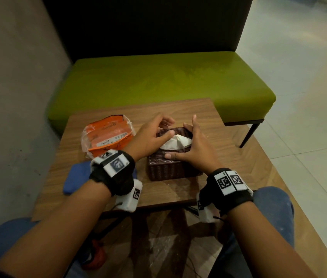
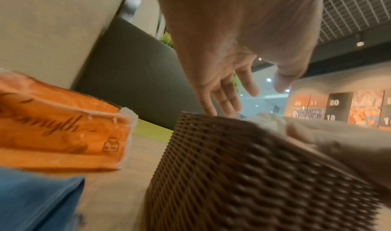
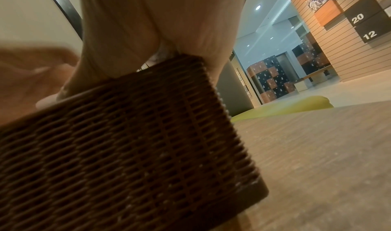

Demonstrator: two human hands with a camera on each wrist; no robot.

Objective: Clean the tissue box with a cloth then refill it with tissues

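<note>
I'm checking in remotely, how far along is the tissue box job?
Nearly finished. Cloth lies set aside; tissue pokes from the box. Right hand steadies the lid, left hand hovers open. Left: tidy the pack.

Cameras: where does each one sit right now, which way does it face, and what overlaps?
Head: above, looking down at the table; both forearms, left hand, right hand on the tissue box.
Left wrist: low, left of the box, facing along the fingers.
Right wrist: low, against the box's wall; palm shows.
Shared: the box, all three.
</note>
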